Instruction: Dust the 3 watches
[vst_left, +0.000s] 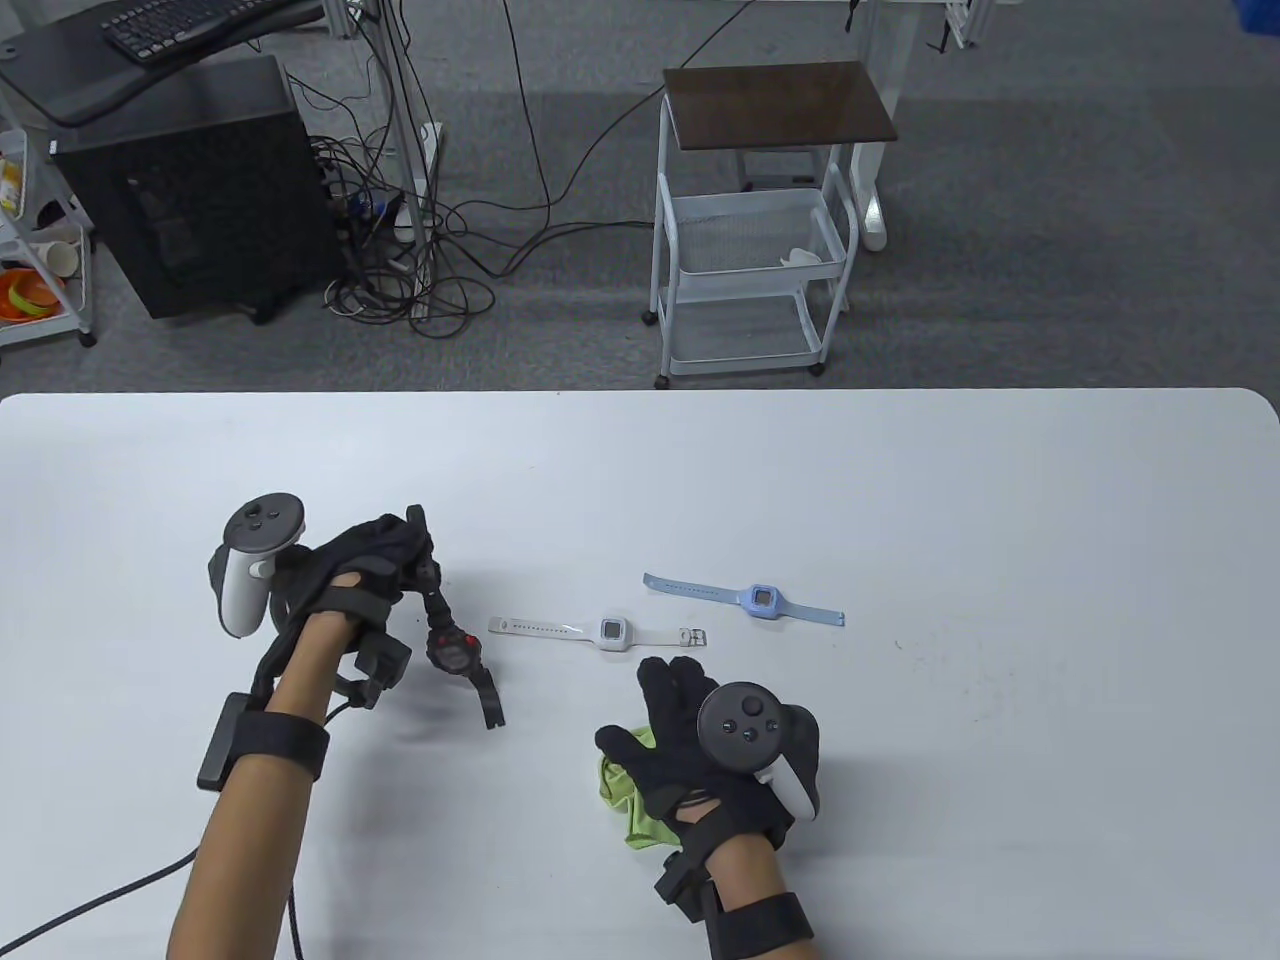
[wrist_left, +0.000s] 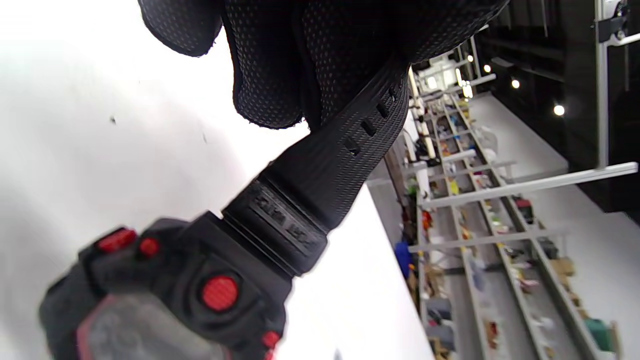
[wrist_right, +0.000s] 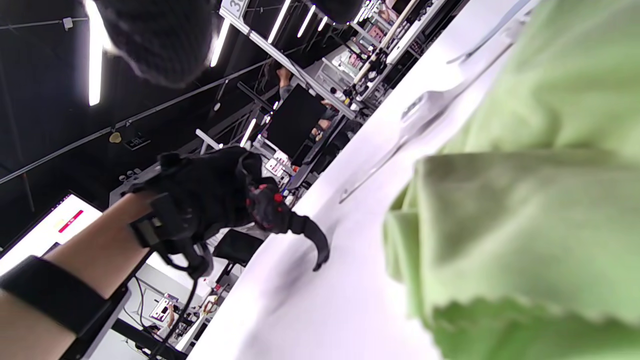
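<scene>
My left hand (vst_left: 400, 560) pinches the upper strap of a black watch (vst_left: 453, 652) with red buttons, and the watch hangs tilted over the white table (vst_left: 950, 500). In the left wrist view the gloved fingers (wrist_left: 280, 60) clamp the black watch (wrist_left: 320, 170) by its strap. Right of it a white watch (vst_left: 612, 631) lies flat, and a light blue watch (vst_left: 763, 599) lies further right. My right hand (vst_left: 665, 715) rests with straight fingers on a crumpled green cloth (vst_left: 625, 795) near the front edge. The right wrist view shows the green cloth (wrist_right: 525, 225) close up and the black watch (wrist_right: 272, 210) beyond it.
Beyond the table's far edge stand a white wire cart (vst_left: 760, 250) with a dark top, a black computer tower (vst_left: 200, 200) and loose cables (vst_left: 420, 260) on the carpet. A cable (vst_left: 90, 900) trails from my left wrist across the table's front left.
</scene>
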